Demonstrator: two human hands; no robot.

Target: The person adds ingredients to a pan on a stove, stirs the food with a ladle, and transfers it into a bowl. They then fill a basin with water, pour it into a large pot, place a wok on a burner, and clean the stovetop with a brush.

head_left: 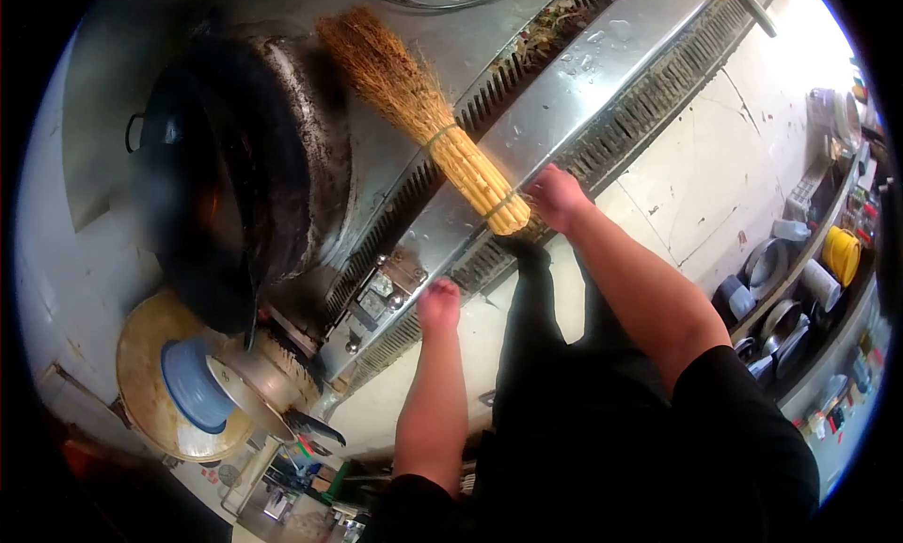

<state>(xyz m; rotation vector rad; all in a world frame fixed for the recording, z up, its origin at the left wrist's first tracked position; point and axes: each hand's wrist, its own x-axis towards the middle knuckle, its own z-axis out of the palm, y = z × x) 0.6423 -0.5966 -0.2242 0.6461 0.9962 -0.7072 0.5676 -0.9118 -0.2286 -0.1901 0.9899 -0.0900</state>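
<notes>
A bamboo wok brush (475, 172) with brown frayed bristles lies slanted across the steel stove top, its bound pale end at the front edge. My right hand (557, 197) is curled at that edge, right beside the brush's bound end; its fingertips are partly hidden, and I cannot tell what they grip. Lower left, my left hand (438, 306) is closed in a loose fist near the stove's front edge, beside the metal valve fittings (395, 282). Nothing shows in it. A large blackened wok (226, 176) sits over the burner at the left.
Slotted drain grates (649, 120) run along the stove. A blue bowl (196, 385) and a black-handled pan (249, 397) rest on a big round lid (141, 355) at lower left. Shelves at the right hold pans and a yellow container (840, 254). A tap-like metal bar (752, 7) juts in at the top.
</notes>
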